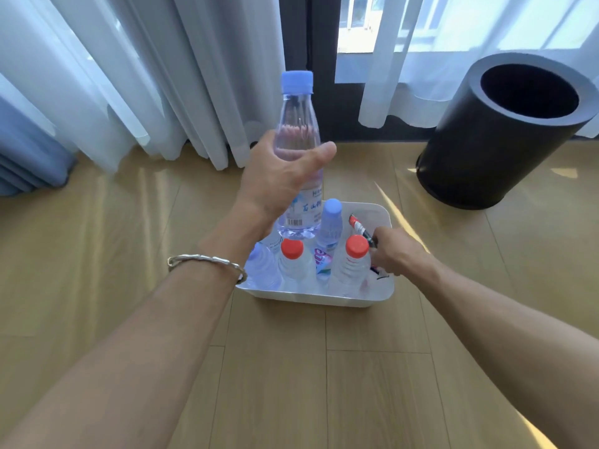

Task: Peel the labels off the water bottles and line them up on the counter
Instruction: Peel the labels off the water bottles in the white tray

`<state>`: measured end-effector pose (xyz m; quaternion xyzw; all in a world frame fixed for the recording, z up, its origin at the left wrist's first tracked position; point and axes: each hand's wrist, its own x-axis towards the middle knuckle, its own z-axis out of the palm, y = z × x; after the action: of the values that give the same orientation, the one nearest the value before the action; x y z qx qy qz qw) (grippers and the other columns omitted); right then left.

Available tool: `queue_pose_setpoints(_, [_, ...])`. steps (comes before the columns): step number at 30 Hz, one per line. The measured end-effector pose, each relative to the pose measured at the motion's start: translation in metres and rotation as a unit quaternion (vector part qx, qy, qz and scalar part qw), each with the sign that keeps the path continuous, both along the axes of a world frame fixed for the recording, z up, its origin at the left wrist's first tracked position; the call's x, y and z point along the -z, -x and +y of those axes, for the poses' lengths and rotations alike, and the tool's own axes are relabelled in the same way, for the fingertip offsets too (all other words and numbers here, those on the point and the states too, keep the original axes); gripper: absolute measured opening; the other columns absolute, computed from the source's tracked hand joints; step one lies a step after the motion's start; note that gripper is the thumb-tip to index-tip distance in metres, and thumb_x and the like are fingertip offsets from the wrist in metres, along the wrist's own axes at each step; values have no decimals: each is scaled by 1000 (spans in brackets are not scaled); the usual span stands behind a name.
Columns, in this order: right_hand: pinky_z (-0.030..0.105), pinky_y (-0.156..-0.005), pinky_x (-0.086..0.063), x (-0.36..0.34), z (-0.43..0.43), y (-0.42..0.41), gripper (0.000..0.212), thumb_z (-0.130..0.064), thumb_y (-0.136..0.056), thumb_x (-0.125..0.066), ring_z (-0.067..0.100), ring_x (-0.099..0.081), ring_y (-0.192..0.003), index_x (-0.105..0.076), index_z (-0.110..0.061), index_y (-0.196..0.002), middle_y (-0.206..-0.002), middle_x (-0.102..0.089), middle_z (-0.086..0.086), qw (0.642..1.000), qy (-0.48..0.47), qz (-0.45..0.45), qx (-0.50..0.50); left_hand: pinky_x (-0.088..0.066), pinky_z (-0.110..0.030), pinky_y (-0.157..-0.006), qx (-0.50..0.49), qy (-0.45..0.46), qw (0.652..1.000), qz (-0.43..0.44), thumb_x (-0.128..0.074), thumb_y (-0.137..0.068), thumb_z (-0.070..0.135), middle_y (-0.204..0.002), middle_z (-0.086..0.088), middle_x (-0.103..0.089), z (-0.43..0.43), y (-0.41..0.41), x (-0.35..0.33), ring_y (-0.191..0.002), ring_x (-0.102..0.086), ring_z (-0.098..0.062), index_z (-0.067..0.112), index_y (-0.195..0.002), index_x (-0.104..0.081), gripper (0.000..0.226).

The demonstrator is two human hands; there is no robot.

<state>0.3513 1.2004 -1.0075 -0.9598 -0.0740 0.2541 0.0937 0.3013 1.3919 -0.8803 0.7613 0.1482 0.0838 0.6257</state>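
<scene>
Wooden floor under sheer curtains, with a white tub (385, 218) on it. The left hand (278, 179) grips the blue-capped bottle (298, 124) upright above the tub, its label (308, 205) below the fingers (324, 152). The right hand (395, 251), lower and nearer the label, is curled; whether it grips anything is unclear.

Head-worn wide view; faces forward and down (left hand (278, 179) close) onto the floor (291, 384).
</scene>
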Motion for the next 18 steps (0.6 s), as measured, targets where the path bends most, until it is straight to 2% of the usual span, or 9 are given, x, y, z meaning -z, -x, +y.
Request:
queue_pose_setpoints(3, [27, -56, -44, -7, 6, -2, 20, -29, -84, -60, 21, -58, -68, -59, -12, -95, -75, -58, 4, 996, 54, 55, -33, -54, -21, -67, 14, -3, 1000, 5, -76, -78, 37, -88, 6, -69, -4, -2, 2, -73, -70, -3, 21, -111, -59, 40])
queue_pose_setpoints(5, [24, -52, -44, -16, 8, -6, 20, -29, -84, -62, 15, -57, -58, -58, -11, -92, -66, -58, 1, 989, 81, 120, -39, -55, -24, -70, 21, -2, 1000, 10, -75, -78, 36, -88, 6, -69, -4, -4, 3, -77, -71, -7, 21, -111, -59, 40])
queue_pose_setpoints(7, [24, -56, -46, -30, 8, -13, 29, -30, -85, -65, 15, -58, -63, -59, -7, -101, -72, -59, 2, 984, 80, 155, -29, -56, -29, -75, 26, -1, 1000, 8, -75, -78, 36, -89, 5, -69, -6, -9, 3, -81, -70, -10, 20, -111, -59, 40])
queue_pose_setpoints(9, [28, -63, -50, -50, 5, -23, 35, -30, -88, -62, 21, -63, -73, -62, -5, -113, -84, -65, 7, 992, 64, 106, -28, -56, -31, -77, 24, 9, 1000, 2, -75, -79, 38, -89, 5, -68, -9, -15, 4, -80, -70, -8, 20, -112, -59, 41])
queue_pose_setpoints(10, [30, -70, -53, -59, 4, -26, 34, -28, -90, -58, 23, -65, -80, -64, -6, -114, -92, -68, 9, 998, 28, 51, -20, -56, -32, -78, 22, 15, 1000, 0, -74, -79, 39, -90, 6, -68, -11, -18, 4, -82, -69, -8, 21, -113, -58, 42])
queue_pose_setpoints(12, [34, -75, -56, -77, 4, -28, 27, -28, -93, -52, 21, -66, -85, -69, -12, -107, -101, -70, 6, 990, -127, -45, 34, -56, -35, -82, 22, 28, 999, -1, -73, -79, 43, -92, 6, -68, -16, -26, 5, -87, -69, -11, 21, -115, -56, 45])
queue_pose_setpoints(15, [28, -64, -52, -104, 15, -19, 24, -33, -98, -47, 10, -64, -75, -68, -21, -100, -91, -68, -5, 915, -386, -88, 76, -56, -31, -79, 27, 46, 999, -7, -70, -80, 47, -95, 5, -69, -26, -39, -1, -86, -69, -9, 18, -121, -53, 53])
queue_pose_setpoints(18, [35, -80, -57, -117, 27, -11, 28, -34, -102, -43, 9, -68, -89, -70, -30, -101, -95, -73, -6, 854, -512, -70, 55, -58, -29, -74, 33, 59, 997, -24, -66, -85, 44, -97, 1, -69, -32, -52, -9, -85, -70, -10, 14, -125, -50, 53])
